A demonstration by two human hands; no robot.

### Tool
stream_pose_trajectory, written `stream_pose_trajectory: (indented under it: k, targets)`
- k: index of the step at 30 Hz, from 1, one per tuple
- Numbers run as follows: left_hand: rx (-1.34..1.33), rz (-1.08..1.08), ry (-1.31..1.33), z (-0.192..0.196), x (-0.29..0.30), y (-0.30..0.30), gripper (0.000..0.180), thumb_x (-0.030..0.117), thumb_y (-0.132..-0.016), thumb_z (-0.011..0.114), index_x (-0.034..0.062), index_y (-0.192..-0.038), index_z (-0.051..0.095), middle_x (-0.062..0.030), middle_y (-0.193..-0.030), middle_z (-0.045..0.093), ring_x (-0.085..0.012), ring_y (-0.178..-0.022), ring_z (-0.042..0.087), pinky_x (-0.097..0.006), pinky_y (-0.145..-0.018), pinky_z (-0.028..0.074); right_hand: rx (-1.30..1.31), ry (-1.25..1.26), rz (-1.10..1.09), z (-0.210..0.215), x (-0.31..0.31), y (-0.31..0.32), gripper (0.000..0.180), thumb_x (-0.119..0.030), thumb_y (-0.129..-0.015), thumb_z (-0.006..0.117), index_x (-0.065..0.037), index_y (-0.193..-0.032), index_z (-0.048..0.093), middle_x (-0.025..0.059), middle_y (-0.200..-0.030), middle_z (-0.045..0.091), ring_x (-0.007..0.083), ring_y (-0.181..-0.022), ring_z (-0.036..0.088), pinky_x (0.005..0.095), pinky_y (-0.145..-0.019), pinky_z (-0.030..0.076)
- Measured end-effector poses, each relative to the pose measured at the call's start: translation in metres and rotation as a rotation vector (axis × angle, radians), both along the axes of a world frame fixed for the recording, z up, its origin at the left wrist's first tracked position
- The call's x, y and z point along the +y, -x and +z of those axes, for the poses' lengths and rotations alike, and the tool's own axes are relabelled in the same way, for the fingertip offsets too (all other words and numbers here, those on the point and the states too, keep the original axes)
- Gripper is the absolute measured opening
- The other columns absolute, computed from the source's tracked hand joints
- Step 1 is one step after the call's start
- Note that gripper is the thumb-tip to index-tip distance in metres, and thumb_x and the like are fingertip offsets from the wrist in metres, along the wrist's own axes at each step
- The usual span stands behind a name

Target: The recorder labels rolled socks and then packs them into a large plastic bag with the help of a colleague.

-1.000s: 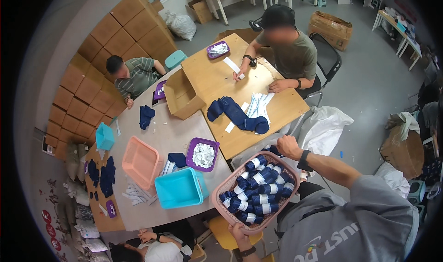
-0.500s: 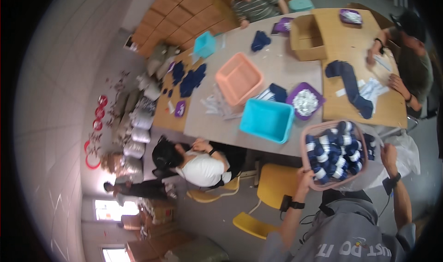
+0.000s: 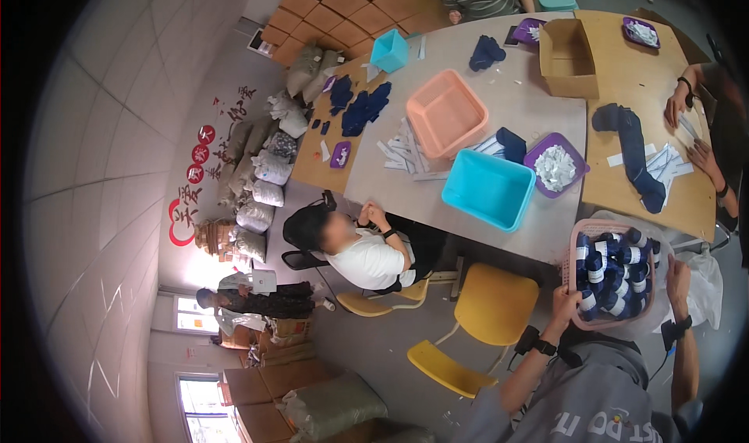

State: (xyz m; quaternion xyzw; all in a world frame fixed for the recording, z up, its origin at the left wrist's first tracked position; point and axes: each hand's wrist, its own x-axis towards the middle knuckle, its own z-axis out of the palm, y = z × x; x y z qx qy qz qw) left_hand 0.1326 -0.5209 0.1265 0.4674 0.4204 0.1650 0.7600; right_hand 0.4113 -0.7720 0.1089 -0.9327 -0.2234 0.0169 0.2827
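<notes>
A pink basket (image 3: 579,244) full of navy rolled socks (image 3: 616,275) with white bands is in front of me, by the table's near edge. My left hand (image 3: 567,304) grips its left rim, fingers closed. To the right of the basket, my right hand (image 3: 678,277) is closed at the edge of a clear plastic bag (image 3: 662,306) and seems to pinch it. The bag lies beside and partly under the basket, with navy bundles showing in it. My right fingertips are partly hidden.
On the table (image 3: 390,201) stand a turquoise bin (image 3: 489,191), a peach bin (image 3: 446,115), a purple tray (image 3: 555,167) of white pieces and a cardboard box (image 3: 567,56). Yellow chairs (image 3: 495,306) are to my left. A co-worker in white (image 3: 370,259) sits nearby; others sit around the table.
The view has turned left, so the table and bins appear further right. Both my hands keep their places at the basket and the bag.
</notes>
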Motion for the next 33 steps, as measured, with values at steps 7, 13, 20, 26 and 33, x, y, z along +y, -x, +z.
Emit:
stream_pose_trajectory:
  k: [7, 13, 20, 26, 33]
  targets:
    - [0.173, -0.165, -0.232, 0.019, -0.018, -0.046, 0.015, 0.011, -0.073, 0.067, 0.0046, -0.064, 0.058, -0.0003, -0.06, 0.056, -0.0102, -0.055, 0.053, -0.032, -0.047, 0.042, -0.085, -0.031, -0.068, -0.059, -0.092, -0.008, 0.028, -0.019, -0.097, 0.055, 0.004, -0.083, 0.065, 0.0192, -0.071, 0.059, 0.0298, -0.067, 0.052, 0.0459, -0.064, 0.04]
    - [0.162, 0.018, -0.231, 0.019, 0.012, -0.036, 0.01, 0.002, -0.065, 0.067, 0.0018, -0.068, 0.057, 0.0003, -0.069, 0.057, -0.0122, -0.06, 0.053, -0.029, -0.054, 0.043, 0.235, 0.024, -0.12, 0.06, 0.016, 0.009, 0.039, -0.034, -0.096, 0.056, -0.002, -0.08, 0.072, 0.0232, -0.068, 0.063, 0.0406, -0.064, 0.064, 0.0498, -0.062, 0.05]
    - [0.037, -0.177, -0.223, 0.027, -0.016, -0.078, 0.013, -0.004, -0.066, 0.057, -0.0048, -0.076, 0.065, -0.002, -0.077, 0.064, -0.0111, -0.066, 0.058, -0.027, -0.063, 0.048, 0.265, -0.008, -0.25, 0.094, -0.016, -0.004, 0.051, -0.037, -0.098, 0.055, 0.003, -0.068, 0.067, 0.0268, -0.061, 0.058, 0.0464, -0.061, 0.059, 0.0511, -0.061, 0.05]
    - [0.153, -0.308, -0.691, 0.048, -0.063, -0.109, 0.008, 0.001, -0.069, 0.06, -0.0048, -0.072, 0.065, -0.0094, -0.063, 0.066, -0.0201, -0.056, 0.06, -0.037, -0.057, 0.047, 0.268, 0.004, -0.239, 0.102, -0.027, -0.006, 0.05, -0.036, -0.097, 0.055, 0.002, -0.067, 0.067, 0.026, -0.061, 0.058, 0.0459, -0.062, 0.06, 0.0508, -0.061, 0.05]
    - [0.382, -0.524, -1.441, 0.085, -0.084, -0.128, 0.006, 0.004, -0.064, 0.059, 0.0027, -0.059, 0.056, -0.0221, -0.059, 0.057, -0.0446, -0.057, 0.057, -0.055, -0.054, 0.041, 0.237, 0.028, -0.233, 0.098, -0.041, -0.005, 0.045, -0.033, -0.096, 0.057, 0.001, -0.068, 0.068, 0.0253, -0.064, 0.061, 0.0448, -0.064, 0.062, 0.0506, -0.063, 0.051]
